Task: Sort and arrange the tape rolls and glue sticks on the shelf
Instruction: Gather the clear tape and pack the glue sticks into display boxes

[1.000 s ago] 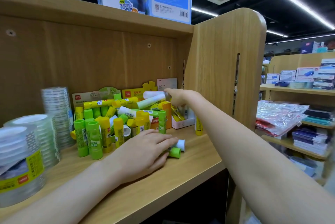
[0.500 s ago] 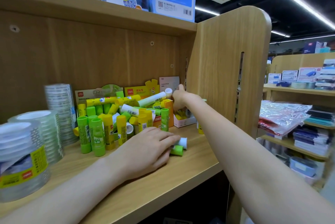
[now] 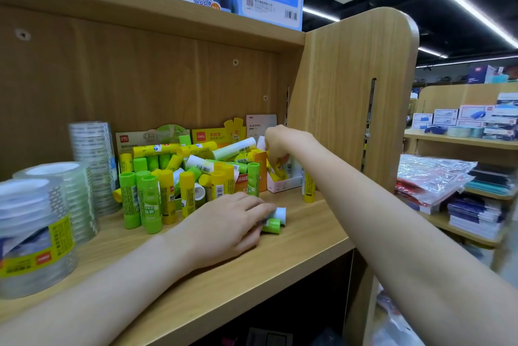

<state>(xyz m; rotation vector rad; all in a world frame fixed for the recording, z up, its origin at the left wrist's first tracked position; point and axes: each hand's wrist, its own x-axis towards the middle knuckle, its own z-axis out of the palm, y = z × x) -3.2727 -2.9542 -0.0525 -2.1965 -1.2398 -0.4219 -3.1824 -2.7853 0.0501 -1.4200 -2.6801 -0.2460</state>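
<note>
The right hand [image 3: 280,141] reached deep into the back corner of the shelf [image 3: 308,214], its fingers curled down over the small white box [image 3: 283,184]. The grip seemed pinched on a yellow glue stick [image 3: 276,167] at the box mouth, though the knuckles hid most of the contact, so I could not tell for sure. The left hand [image 3: 224,223] lay on the shelf board near its front edge, fingers curled over two fallen sticks, a green-capped one [image 3: 271,225] and a white-capped one [image 3: 280,213], both on their sides.

To do this step well, the stick at the box would go in upright, cap up, beside its own colour, lowered straight so the light card box did not tip or slide against the side panel. The left hand's job, as I judged it, was to keep the loose sticks from rolling off the edge (round bodies roll readily on smooth wood).

The white box held a few yellow sticks leaning at a slant. The orange box [image 3: 246,177] beside it was heaped over with green and yellow sticks lying crosswise. A third display box [image 3: 134,139] stood behind, with green sticks upright before it. The tape rolls [image 3: 36,222] stood stacked in clear wrapped columns on the left of the shelf, well apart from the boxes.
</note>
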